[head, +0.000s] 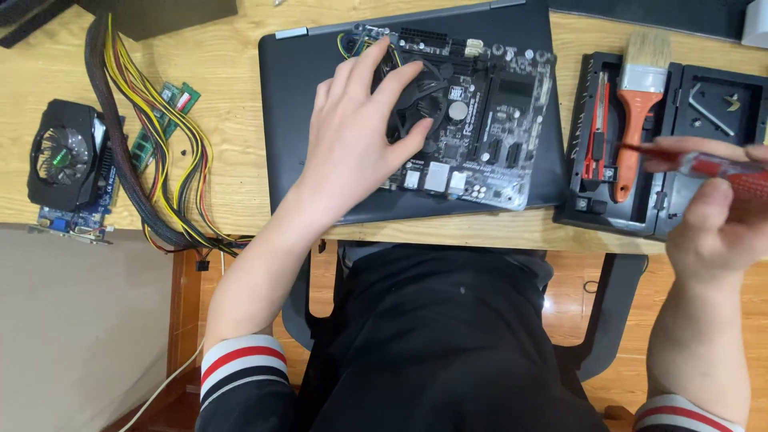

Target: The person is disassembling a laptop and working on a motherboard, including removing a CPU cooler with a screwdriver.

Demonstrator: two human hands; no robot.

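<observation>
Wooden table (pixel 232 72) under everything, and the left hand (pixel 352 144) lies flat and spread on the black cooler fan (pixel 424 100) of the circuit board (pixel 480 120), itself perched on a closed laptop (pixel 296 120). Right hand (pixel 720 216) is wrapped around a red screwdriver (pixel 704 166) over the black tool tray (pixel 680 120), which holds a paintbrush (pixel 640 104) and a red utility knife (pixel 596 132). One shove could slide that board on the slick lid.

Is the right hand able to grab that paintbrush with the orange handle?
Probably yes. The right hand is just beside the paintbrush, which lies uncovered in the open black tool case. But its fingers already hold a red screwdriver, so grabbing would be awkward.
</observation>
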